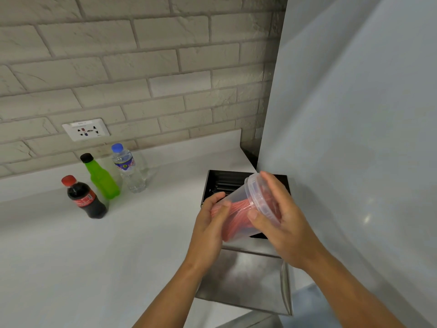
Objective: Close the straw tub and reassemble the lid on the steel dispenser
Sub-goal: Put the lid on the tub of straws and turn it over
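A clear plastic straw tub (238, 216) with red straws inside is held tilted above the steel dispenser (217, 183), its mouth pointing up and to the right. My left hand (210, 223) grips the tub's lower body. My right hand (281, 221) presses the clear lid (256, 195) against the tub's rim. The steel dispenser is open on top, with dark straws visible inside. The flat steel dispenser lid (246, 280) lies on the counter in front of it, near me.
A cola bottle (84, 197), a green bottle (100, 177) and a water bottle (128, 169) stand on the white counter (94, 256) at left. A wall socket (85, 129) sits in the brick wall. A pale tall panel (354, 114) rises at right.
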`<action>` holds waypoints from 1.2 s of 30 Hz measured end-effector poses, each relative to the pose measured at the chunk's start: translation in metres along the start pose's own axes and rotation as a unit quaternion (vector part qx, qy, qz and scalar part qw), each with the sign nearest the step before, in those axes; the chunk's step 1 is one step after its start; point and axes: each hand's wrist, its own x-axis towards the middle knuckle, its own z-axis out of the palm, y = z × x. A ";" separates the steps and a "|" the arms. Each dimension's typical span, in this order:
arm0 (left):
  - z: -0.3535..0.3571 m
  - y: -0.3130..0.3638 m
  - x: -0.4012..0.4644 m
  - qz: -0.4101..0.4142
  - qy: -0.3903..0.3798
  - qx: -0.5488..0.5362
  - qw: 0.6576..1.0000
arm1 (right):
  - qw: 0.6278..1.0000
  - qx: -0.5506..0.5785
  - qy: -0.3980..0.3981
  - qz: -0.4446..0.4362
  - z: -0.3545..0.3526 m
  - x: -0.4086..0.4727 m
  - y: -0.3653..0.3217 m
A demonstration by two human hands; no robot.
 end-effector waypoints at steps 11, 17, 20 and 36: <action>-0.013 0.021 0.009 -0.137 -0.045 0.004 0.989 | 0.996 -0.064 -0.049 -0.042 0.004 0.008 -0.007; -0.020 0.024 0.009 -0.148 -0.061 0.009 0.987 | 0.985 -0.098 -0.076 -0.116 0.001 0.010 -0.002; -0.011 0.016 0.003 -0.054 0.008 0.019 0.998 | 0.990 -0.056 -0.018 -0.127 0.009 0.009 0.001; 0.001 -0.003 -0.009 0.145 0.130 0.079 0.978 | 0.993 0.067 0.031 0.093 0.020 0.007 0.000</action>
